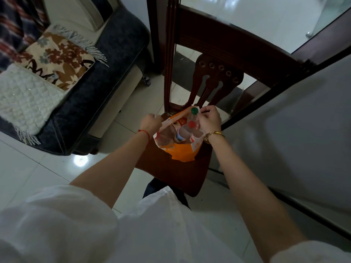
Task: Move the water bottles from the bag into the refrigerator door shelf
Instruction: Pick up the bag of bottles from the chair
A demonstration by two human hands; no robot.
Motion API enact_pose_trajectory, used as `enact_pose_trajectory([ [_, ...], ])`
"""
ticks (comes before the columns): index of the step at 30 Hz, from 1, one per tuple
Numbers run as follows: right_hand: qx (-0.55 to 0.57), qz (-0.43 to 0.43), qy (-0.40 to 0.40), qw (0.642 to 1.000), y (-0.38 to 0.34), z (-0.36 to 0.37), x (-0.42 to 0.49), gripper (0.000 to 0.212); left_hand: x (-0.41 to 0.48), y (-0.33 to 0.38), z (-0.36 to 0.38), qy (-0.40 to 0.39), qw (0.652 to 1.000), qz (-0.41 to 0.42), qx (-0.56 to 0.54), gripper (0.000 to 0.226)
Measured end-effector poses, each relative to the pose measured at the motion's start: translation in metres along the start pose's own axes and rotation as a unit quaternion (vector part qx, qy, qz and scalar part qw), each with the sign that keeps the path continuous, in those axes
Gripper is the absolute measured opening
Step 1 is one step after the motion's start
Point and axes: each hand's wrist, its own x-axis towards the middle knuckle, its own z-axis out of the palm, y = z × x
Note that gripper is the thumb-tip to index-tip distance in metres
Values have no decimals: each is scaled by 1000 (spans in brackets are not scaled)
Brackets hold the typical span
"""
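An orange and white bag point(182, 151) stands open on a dark wooden chair seat point(171, 171). Two clear water bottles stand inside it. One has a green cap point(194, 110) and the other a red cap point(192, 124). My left hand point(151, 122) pinches the bag's left rim and pulls it outward. At the bag's right rim, my right hand point(209, 118) is closed beside the two bottle necks. Whether it grips the rim or a bottle is not clear. The refrigerator's grey door point(294, 130) is shut on the right.
The chair's carved back point(214, 80) rises beyond the bag. A glass-topped table point(266, 21) with a dark wooden frame stands behind it. A dark sofa point(114, 54) with cushions and a white blanket fills the left. The floor point(38, 171) has glossy white tiles.
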Motion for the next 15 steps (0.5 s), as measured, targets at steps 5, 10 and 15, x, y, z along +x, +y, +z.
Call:
enact_pose_trajectory([
  [5, -84, -21, 3, 996, 5, -15, -25, 17, -33, 14, 5, -27, 999, 25, 12, 32],
  [10, -71, -2, 40, 997, 18, -41, -51, 22, -71, 10, 11, -47, 998, 32, -6, 30],
  [15, -24, 11, 49, 998, 36, -63, -79, 30, -112, 8, 15, -38, 996, 70, -30, 29],
])
